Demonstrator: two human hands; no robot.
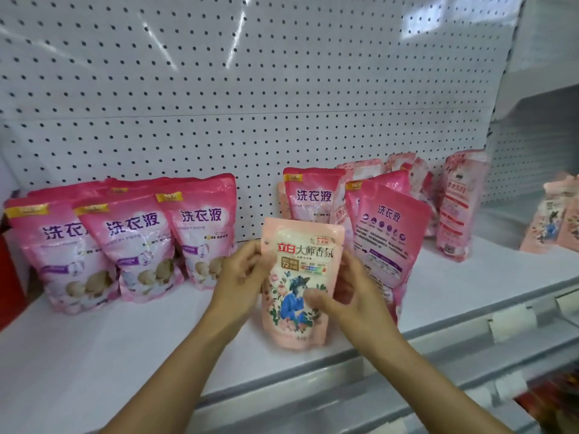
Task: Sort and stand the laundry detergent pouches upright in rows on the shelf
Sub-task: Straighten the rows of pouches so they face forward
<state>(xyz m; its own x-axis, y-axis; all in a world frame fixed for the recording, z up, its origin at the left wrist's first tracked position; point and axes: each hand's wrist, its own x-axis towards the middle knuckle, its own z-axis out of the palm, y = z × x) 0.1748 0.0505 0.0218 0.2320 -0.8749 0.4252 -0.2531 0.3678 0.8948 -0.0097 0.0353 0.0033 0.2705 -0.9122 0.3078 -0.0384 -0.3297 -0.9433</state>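
Observation:
I hold a pale peach pouch [299, 277] with a blue figure and flowers upright near the front of the white shelf [131, 333], its base close to the shelf surface. My left hand [241, 270] grips its left edge, and my right hand [347, 296] grips its right side with the thumb across the front. Left of it, deep pink pouches [131, 236] stand upright in a row. Behind and to the right, more deep pink pouches [388, 233] lean unevenly, one showing its back.
Light pink floral pouches [457, 205] stand jumbled at the back right against the pegboard wall [250, 89]. More peach pouches [554, 220] sit on the neighbouring shelf at far right. Price-tag holders [510, 321] line the shelf's front edge.

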